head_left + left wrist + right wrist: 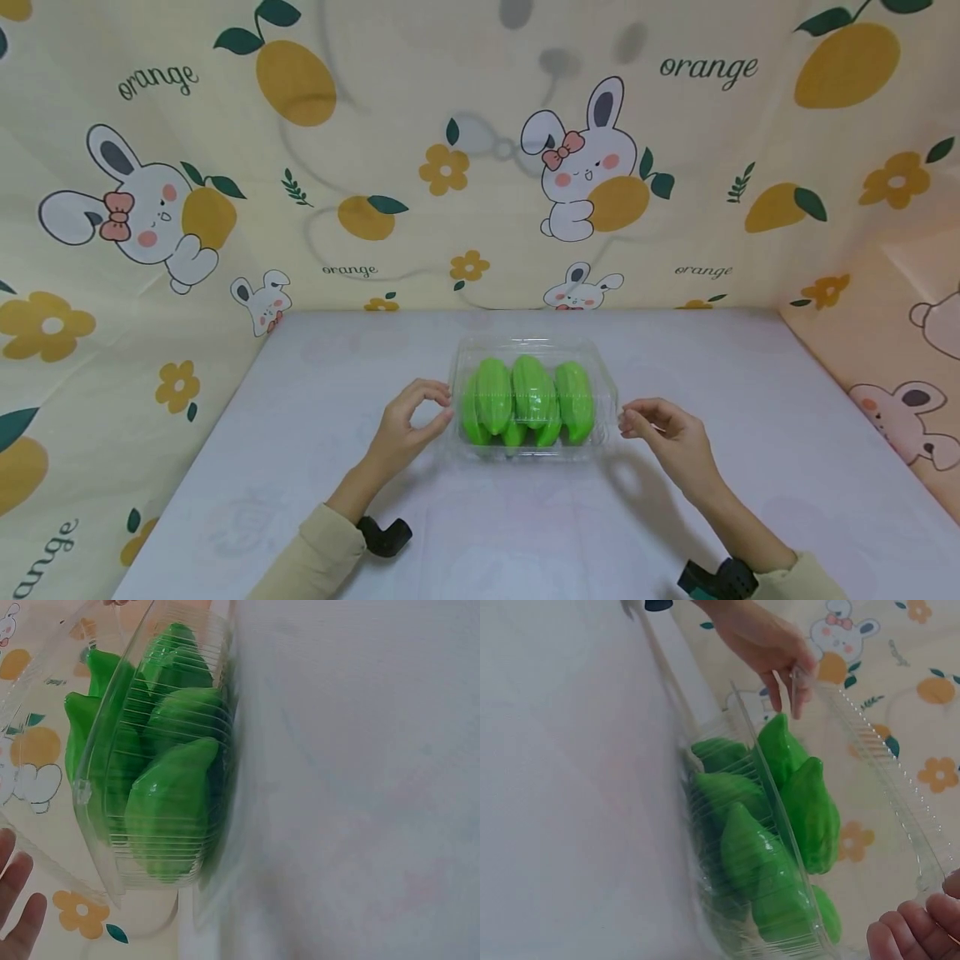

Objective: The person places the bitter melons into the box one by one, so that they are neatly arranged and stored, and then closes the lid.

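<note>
A clear plastic clamshell box (534, 454) stands on the white table, holding several glossy green ribbed fruits (534, 392) with pointed ends. Its transparent lid (889, 761) is lifted away from the base in the right wrist view. At the box's left side, my left hand (408, 425) pinches the lid's corner with thumb and index finger; the left wrist view catches only some fingertips (19, 892). Across from it, my right hand (667, 433) pinches the opposite corner of the lid, its other fingers (919, 930) curled.
Patterned cloth (442, 108) with rabbits and oranges hangs behind the white table (480, 533) and along both sides. A black wrist camera (384, 537) sits on the left wrist, another (716, 579) on the right.
</note>
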Motion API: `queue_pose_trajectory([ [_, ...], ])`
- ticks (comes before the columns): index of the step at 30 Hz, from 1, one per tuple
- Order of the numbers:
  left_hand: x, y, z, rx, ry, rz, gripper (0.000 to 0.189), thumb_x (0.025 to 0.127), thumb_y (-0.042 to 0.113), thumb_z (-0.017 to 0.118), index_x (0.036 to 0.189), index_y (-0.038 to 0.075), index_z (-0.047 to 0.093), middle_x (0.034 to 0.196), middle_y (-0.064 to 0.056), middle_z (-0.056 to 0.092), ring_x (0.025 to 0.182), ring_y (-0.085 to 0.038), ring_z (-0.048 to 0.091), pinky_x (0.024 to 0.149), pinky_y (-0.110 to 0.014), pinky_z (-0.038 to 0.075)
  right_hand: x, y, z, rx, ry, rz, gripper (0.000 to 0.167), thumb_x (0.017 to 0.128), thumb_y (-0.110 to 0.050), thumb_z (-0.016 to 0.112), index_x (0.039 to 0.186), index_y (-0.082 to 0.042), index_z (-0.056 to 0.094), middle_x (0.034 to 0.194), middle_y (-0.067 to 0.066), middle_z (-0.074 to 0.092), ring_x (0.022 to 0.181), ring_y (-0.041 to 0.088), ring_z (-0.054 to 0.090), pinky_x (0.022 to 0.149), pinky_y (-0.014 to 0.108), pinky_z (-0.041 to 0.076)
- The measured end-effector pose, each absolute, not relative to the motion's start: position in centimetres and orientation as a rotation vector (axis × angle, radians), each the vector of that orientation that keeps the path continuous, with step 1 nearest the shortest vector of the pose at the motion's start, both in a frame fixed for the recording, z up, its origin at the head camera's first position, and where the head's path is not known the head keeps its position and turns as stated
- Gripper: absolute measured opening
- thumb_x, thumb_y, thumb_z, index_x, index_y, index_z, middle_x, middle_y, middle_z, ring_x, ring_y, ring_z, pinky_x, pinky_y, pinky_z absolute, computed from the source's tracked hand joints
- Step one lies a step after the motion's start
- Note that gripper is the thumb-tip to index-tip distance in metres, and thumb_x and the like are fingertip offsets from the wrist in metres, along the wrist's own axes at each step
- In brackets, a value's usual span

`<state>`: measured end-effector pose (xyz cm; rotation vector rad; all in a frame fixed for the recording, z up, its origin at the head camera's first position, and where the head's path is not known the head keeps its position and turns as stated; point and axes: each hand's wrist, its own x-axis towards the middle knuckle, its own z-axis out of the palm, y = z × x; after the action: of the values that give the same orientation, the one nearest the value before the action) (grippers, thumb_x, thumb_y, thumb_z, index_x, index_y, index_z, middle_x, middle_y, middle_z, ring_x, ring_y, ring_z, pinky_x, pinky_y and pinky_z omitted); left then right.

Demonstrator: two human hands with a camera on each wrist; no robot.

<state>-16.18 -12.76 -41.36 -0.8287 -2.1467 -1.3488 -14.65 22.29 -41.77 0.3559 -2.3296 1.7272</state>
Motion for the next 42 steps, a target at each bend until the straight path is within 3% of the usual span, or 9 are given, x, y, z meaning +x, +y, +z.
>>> queue_pose_trajectory([
  [33,-15.9,-12.7,-42.6,-0.871,-2.138,-1.310,0.018,0.073,-0.013,0.072,0.082,-0.005,0.059,0.093,-0.021,0.065,0.094,-0.034,0.060,0.095,-0.014,0.046,-14.1,22.1,-43.5,0.300,-2.371,1.741,0.015,0.090,0.002,0.062,0.097,0.015,0.061,0.074,-0.015,0.067,0.065,0.002,0.064,0.061,0.021,0.056],
  [42,-16.3,-12.9,-43.8,-0.881,-2.131,-1.265,0.021,0.069,-0.015,0.074,0.081,-0.006,0.060,0.091,-0.021,0.066,0.093,-0.036,0.061,0.094,-0.017,0.049,-14.2,22.1,-43.9,0.255,-2.393,1.734,0.014,0.088,0.001,0.064,0.096,0.013,0.063,0.073,-0.013,0.067,0.064,0.003,0.063,0.060,0.021,0.056],
])
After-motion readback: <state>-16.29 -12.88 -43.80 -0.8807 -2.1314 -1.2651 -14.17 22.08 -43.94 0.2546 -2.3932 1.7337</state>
